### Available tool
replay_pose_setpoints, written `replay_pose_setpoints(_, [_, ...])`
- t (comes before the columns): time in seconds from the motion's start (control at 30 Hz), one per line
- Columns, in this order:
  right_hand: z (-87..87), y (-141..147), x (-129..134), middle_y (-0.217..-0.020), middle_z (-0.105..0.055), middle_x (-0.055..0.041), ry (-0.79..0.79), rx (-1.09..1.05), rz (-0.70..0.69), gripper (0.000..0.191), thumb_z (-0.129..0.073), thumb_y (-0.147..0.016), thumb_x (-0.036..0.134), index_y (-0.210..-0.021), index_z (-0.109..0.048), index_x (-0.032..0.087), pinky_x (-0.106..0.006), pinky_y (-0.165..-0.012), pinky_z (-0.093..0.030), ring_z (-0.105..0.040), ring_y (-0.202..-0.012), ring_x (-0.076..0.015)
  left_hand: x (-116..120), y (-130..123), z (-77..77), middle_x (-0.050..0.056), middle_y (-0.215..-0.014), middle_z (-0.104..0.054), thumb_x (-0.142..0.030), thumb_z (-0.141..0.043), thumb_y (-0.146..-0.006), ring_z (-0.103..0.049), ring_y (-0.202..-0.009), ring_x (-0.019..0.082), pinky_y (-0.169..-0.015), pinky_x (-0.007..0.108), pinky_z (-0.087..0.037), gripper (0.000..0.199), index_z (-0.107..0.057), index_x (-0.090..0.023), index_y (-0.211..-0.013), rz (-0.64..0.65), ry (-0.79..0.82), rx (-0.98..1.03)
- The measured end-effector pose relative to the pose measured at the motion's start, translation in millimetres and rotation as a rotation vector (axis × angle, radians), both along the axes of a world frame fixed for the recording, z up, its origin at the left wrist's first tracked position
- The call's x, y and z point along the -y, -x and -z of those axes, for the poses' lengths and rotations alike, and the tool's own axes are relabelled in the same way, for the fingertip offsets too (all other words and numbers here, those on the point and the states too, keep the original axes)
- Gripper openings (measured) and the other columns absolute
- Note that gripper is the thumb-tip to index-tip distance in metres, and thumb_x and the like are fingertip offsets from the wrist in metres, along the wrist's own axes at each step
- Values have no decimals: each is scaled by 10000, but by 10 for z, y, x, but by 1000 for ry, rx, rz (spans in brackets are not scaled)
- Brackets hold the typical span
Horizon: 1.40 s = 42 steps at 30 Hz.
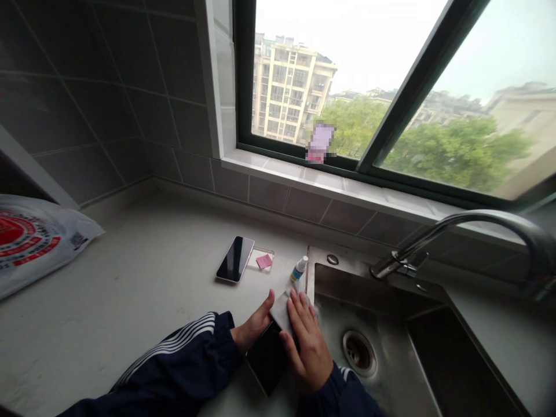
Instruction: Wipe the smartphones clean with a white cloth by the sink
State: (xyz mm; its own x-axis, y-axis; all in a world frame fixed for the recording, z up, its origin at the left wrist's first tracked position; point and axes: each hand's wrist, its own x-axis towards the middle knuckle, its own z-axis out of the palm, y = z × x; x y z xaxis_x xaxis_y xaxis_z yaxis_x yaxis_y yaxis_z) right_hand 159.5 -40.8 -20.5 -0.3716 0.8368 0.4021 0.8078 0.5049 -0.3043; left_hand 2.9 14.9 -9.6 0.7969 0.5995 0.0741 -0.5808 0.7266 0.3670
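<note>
Clamping the dark smartphone point(266, 359) between both hands, I am working at the counter edge, just left of the sink, at 6 o'clock in my view. My left hand point(253, 324) is gripping the phone's near side with the thumb raised; its fingers are hidden, so I cannot tell how far they wrap. My right hand point(307, 350) is pressing a white wipe point(281, 313) onto the phone's far end, fingers spread and not clenched. Bracing with the left while the right bears evenly across the wipe is giving the steadiest contact.

Around my hands, a second smartphone point(235, 259) is lying at 11 o'clock, with a clear rectangular pane point(260, 260) carrying a pink tab point(264, 262) just beside it. A small spray bottle point(299, 269) is standing at 12 o'clock, near the stainless steel sink point(319, 258) rim, and the faucet point(460, 229) is arching at 2 o'clock.
</note>
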Motion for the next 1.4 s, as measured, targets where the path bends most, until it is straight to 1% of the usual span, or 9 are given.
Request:
replay_pose_setpoints(0.07, [19,6,-6,-1553,-237,-145,-12,-6,23,605,-378,-987,340,-1524,-191,136,-592,-1050,-369,-204,-1429,-356,-5,-1,-14,79,-1382,-541,-561,-381,-920,-285,-1418,195,-1187,299,-60,613,-477,-163,-1376,46,-27,15])
replay_pose_setpoints(0.23, [-2,52,32,-1555,-233,-143,6,2,-19,617,-383,-983,346,-1525,-187,128,-595,-1070,-341,-189,-1431,-358,2,9,47,84,-1366,-557,-512,-342,-949,-285,-1417,185,-1188,292,-29,564,-510,-153,-1351,-74,28,-25])
replay_pose_setpoints(0.47, [-18,19,20,-1551,-252,-132,16,2,-73,594,-381,-985,342,-1519,-218,136,-577,-1086,-328,-197,-1431,-345,-1,-5,102,109,-1317,-596,-518,-361,-941,-344,-1390,204,-1191,324,-60,588,-486,-132,-1367,-90,35,-70])
replay_pose_setpoints(0.67, [58,-25,-23,-1559,-231,-121,22,-19,29,599,-373,-991,354,-1529,-182,170,-575,-1073,-348,-198,-1434,-341,10,14,-93,85,-1394,-528,-573,-370,-917,-295,-1414,200,-1187,295,-50,638,-446,-164,-1399,44,-33,-32])
replay_pose_setpoints(0.8, [88,-13,-19,-1564,-221,-113,23,-35,43,607,-377,-987,364,-1530,-182,177,-581,-1082,-331,-183,-1437,-346,20,30,-191,85,-1416,-505,-591,-389,-902,-272,-1424,207,-1185,295,-49,672,-414,-164,-1419,85,-55,-32])
replay_pose_setpoints(0.9, [57,9,5,-1563,-220,-122,25,-32,26,608,-380,-986,359,-1529,-183,170,-600,-1077,-324,-173,-1437,-356,22,25,-122,84,-1403,-520,-569,-367,-919,-289,-1416,204,-1186,303,-68,643,-420,-164,-1416,54,-15,-30])
replay_pose_setpoints(1.0, [-15,36,39,-1561,-221,-133,39,-8,-64,613,-382,-985,356,-1527,-183,150,-609,-1084,-309,-164,-1438,-358,26,22,-4,95,-1333,-585,-531,-375,-933,-363,-1379,203,-1184,309,-103,600,-467,-145,-1383,-45,43,-76])
replay_pose_setpoints(1.13, [-104,60,59,-1558,-231,-139,50,31,-163,610,-386,-984,362,-1518,-210,126,-609,-1082,-316,-164,-1438,-360,32,33,75,136,-1239,-643,-581,-385,-910,-454,-1318,239,-1174,356,-173,667,-500,-90,-1347,8,132,-138])
replay_pose_setpoints(1.4, [-70,19,10,-1556,-235,-133,44,23,-118,589,-384,-985,337,-1516,-226,137,-593,-1083,-325,-187,-1435,-348,10,12,95,110,-1276,-624,-542,-415,-917,-435,-1331,220,-1165,322,-189,603,-503,-134,-1352,-30,95,-111])
